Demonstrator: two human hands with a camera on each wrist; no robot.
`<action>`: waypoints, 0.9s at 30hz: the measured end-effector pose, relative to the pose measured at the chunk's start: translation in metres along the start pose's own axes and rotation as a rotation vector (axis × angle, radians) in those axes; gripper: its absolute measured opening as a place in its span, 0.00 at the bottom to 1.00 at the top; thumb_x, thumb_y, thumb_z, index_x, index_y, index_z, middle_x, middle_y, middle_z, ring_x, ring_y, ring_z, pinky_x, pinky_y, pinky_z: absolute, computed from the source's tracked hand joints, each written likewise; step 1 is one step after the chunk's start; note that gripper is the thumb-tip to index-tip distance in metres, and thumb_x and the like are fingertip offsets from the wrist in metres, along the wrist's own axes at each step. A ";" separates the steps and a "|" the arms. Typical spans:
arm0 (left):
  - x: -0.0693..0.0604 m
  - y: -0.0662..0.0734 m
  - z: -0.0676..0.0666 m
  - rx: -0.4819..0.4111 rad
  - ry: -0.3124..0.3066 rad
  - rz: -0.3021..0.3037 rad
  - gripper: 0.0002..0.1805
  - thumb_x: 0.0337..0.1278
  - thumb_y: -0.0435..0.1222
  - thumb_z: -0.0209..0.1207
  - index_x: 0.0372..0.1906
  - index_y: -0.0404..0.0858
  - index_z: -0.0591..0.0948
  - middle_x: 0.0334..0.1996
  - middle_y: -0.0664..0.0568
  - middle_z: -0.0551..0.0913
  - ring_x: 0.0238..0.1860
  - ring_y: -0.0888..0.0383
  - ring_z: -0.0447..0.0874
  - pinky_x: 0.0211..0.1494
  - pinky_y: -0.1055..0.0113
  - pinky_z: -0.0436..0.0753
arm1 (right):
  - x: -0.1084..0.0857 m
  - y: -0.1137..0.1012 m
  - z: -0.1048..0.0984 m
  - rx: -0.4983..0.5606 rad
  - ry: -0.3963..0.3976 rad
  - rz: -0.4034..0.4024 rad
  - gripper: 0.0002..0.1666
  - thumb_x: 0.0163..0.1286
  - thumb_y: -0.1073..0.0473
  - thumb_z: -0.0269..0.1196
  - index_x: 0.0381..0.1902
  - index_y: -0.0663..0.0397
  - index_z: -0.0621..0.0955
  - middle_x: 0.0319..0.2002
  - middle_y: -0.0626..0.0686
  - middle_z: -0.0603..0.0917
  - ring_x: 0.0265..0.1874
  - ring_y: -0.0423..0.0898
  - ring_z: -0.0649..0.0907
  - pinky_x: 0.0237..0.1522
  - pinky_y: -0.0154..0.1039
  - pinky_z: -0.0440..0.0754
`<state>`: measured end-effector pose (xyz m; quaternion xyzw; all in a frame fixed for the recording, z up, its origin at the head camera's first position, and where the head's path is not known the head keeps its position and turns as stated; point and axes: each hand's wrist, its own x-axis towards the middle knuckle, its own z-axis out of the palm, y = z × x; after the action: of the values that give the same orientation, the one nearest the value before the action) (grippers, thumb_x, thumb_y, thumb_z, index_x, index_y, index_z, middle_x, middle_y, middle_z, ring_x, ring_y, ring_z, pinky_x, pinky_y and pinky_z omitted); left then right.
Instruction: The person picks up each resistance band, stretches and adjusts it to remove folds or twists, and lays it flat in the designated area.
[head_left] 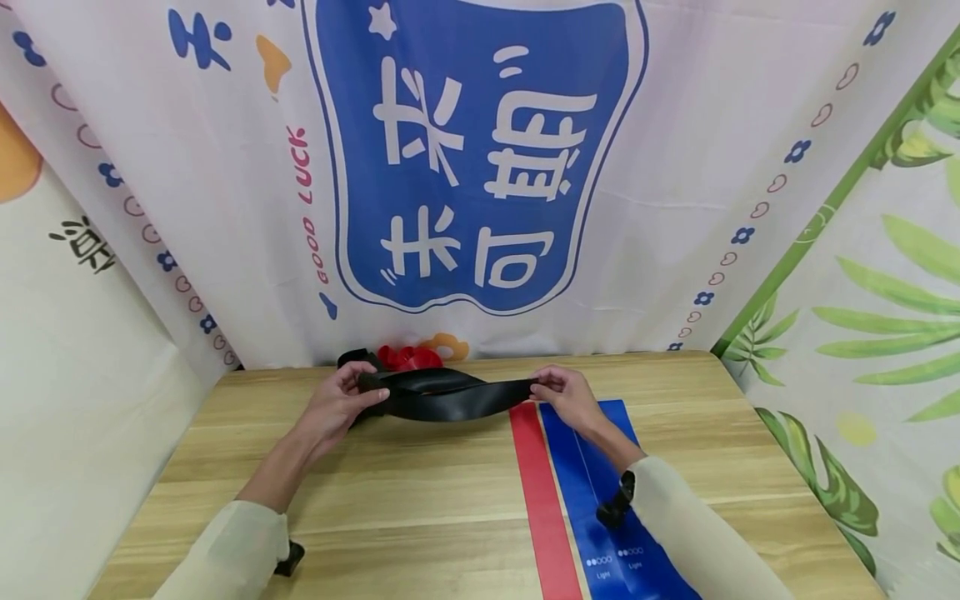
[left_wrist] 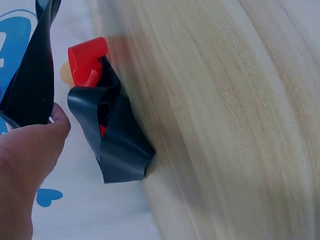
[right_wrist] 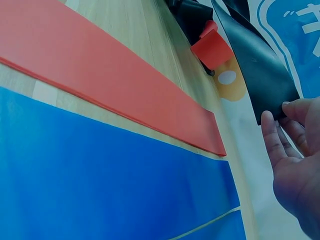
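Note:
A black resistance band [head_left: 457, 408] is stretched loosely between my two hands above the back of the table, its strands twisted across each other. My left hand [head_left: 337, 406] pinches its left end between thumb and fingers. At the other end, my right hand [head_left: 567, 398] pinches the band's edge, as the right wrist view also shows. A crumpled black band [left_wrist: 125, 155] with a red band [left_wrist: 87, 60] lies on the table behind and below my left hand. Flat on the table under my right arm are a red band [head_left: 546, 508] and blue bands [head_left: 592, 475].
The wood-grain table [head_left: 405, 517] meets a printed white cloth [head_left: 675, 208] at its back edge. Leaf-patterned cloth [head_left: 892, 333] hangs along the right side. White "Light" labels show on the blue bands near the front.

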<state>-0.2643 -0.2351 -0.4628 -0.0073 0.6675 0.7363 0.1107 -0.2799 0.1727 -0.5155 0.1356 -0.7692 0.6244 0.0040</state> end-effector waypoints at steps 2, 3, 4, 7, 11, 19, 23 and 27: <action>0.000 0.000 0.003 0.040 0.020 0.009 0.24 0.64 0.26 0.69 0.61 0.36 0.73 0.52 0.50 0.73 0.51 0.58 0.78 0.58 0.67 0.86 | -0.001 -0.002 0.000 -0.018 0.001 -0.002 0.11 0.75 0.72 0.64 0.52 0.70 0.84 0.46 0.65 0.88 0.44 0.52 0.91 0.53 0.52 0.89; 0.000 0.000 0.004 0.053 0.031 0.017 0.25 0.65 0.25 0.68 0.62 0.34 0.71 0.52 0.50 0.73 0.51 0.58 0.79 0.58 0.67 0.86 | -0.001 -0.003 0.000 -0.020 0.002 -0.002 0.10 0.75 0.72 0.65 0.52 0.69 0.84 0.46 0.64 0.89 0.43 0.51 0.91 0.53 0.51 0.89; 0.000 0.000 0.005 0.062 0.038 0.023 0.24 0.66 0.24 0.67 0.62 0.33 0.70 0.51 0.50 0.74 0.50 0.59 0.79 0.57 0.68 0.86 | -0.002 -0.004 0.000 -0.024 0.004 -0.001 0.10 0.75 0.72 0.65 0.52 0.69 0.85 0.45 0.63 0.89 0.43 0.50 0.91 0.53 0.50 0.89; 0.000 -0.001 0.006 0.080 0.056 0.034 0.23 0.69 0.25 0.62 0.64 0.30 0.69 0.47 0.51 0.76 0.46 0.61 0.81 0.55 0.68 0.85 | -0.004 -0.007 -0.001 -0.035 0.006 0.003 0.10 0.75 0.72 0.65 0.51 0.67 0.85 0.45 0.62 0.89 0.42 0.50 0.91 0.52 0.46 0.90; -0.001 -0.002 0.005 0.113 0.084 0.031 0.19 0.74 0.27 0.58 0.63 0.31 0.68 0.44 0.52 0.79 0.44 0.63 0.83 0.53 0.70 0.84 | -0.006 -0.010 -0.002 -0.040 0.011 -0.006 0.09 0.74 0.72 0.65 0.51 0.68 0.85 0.45 0.64 0.88 0.43 0.54 0.91 0.52 0.47 0.90; -0.002 -0.005 0.003 0.111 0.114 0.010 0.16 0.78 0.28 0.54 0.63 0.30 0.69 0.52 0.44 0.81 0.46 0.61 0.84 0.53 0.72 0.86 | -0.009 -0.017 -0.003 -0.074 0.001 -0.027 0.09 0.75 0.70 0.66 0.50 0.66 0.86 0.45 0.64 0.89 0.44 0.60 0.90 0.54 0.57 0.88; -0.003 -0.005 0.002 0.089 0.110 0.021 0.15 0.79 0.28 0.53 0.63 0.27 0.70 0.53 0.43 0.80 0.49 0.59 0.86 0.55 0.71 0.86 | -0.010 -0.021 -0.004 -0.086 0.001 -0.033 0.09 0.75 0.69 0.66 0.50 0.66 0.86 0.45 0.64 0.90 0.45 0.60 0.90 0.54 0.55 0.88; -0.005 -0.004 0.000 0.048 0.103 0.032 0.14 0.79 0.28 0.54 0.61 0.26 0.71 0.51 0.46 0.80 0.51 0.57 0.87 0.59 0.68 0.86 | -0.011 -0.024 -0.005 -0.082 0.009 -0.030 0.10 0.75 0.68 0.66 0.51 0.66 0.86 0.46 0.64 0.90 0.45 0.60 0.90 0.55 0.57 0.88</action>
<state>-0.2584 -0.2358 -0.4660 -0.0319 0.6900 0.7202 0.0646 -0.2653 0.1754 -0.4929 0.1441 -0.7920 0.5929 0.0226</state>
